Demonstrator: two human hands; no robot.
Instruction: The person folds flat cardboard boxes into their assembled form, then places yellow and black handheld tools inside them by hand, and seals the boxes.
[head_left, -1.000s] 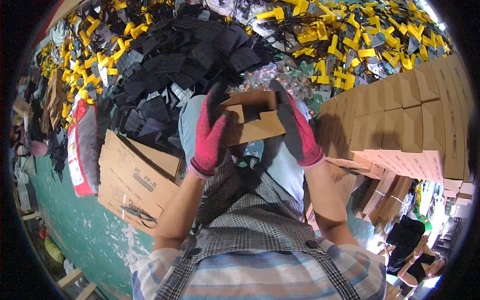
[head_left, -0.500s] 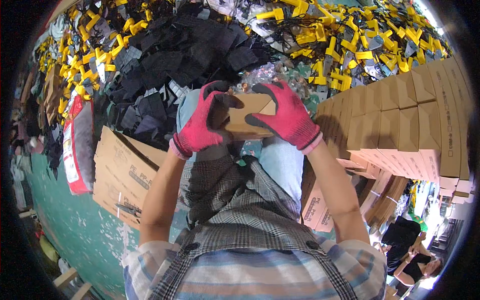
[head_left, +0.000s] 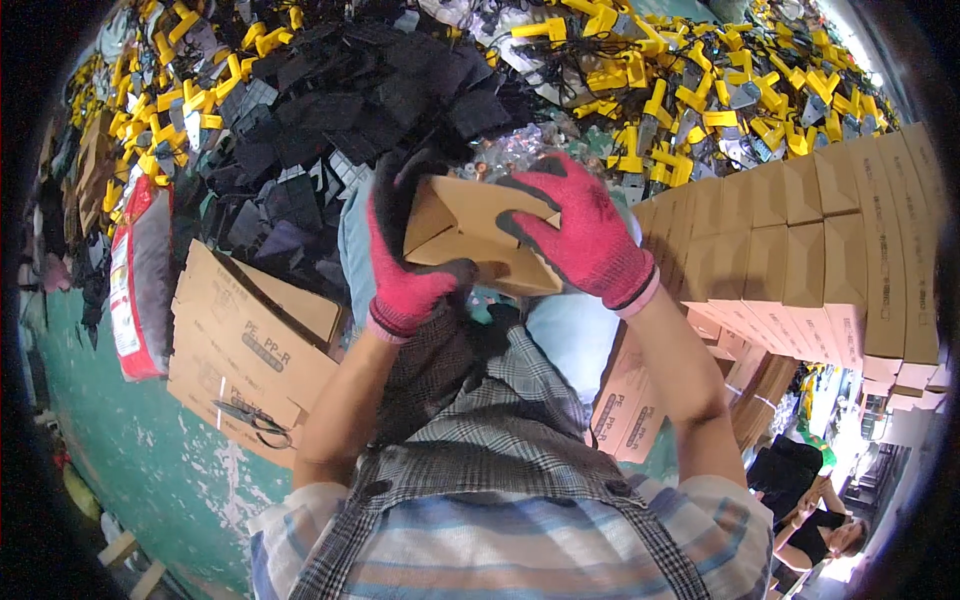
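Green floor (head_left: 150, 470), scuffed white in patches, runs under everything, and most of its far side is buried in a heap of yellow parts (head_left: 640, 80) and black parts (head_left: 330, 110). Both hands wear red gloves with dark fingertips and hold a small brown box (head_left: 470, 235) in the air above the person's lap, in front of the heaps. Left hand (head_left: 405, 265) grips the box's left side, its fingers (head_left: 395, 195) wrapped over the top edge and the thumb pressed against the front face. Right hand (head_left: 580, 235) lies across the box's top right corner, fingers (head_left: 525, 225) spread and bent down onto the cardboard. One flap of the box stands raised between the two hands.

Along the floor's right edge stands a stack of boxes (head_left: 820, 250), shut and set in close rows. Flat cartons (head_left: 240, 340) lie at the left, just beside the person's left knee, and black scissors (head_left: 255, 420) rest on the near edge of them. A red sack (head_left: 135, 280) lies further left. More flat cartons (head_left: 625, 410) lean under the right forearm. Another person (head_left: 810, 510) in dark clothes shows at the lower right corner, well apart from the hands.
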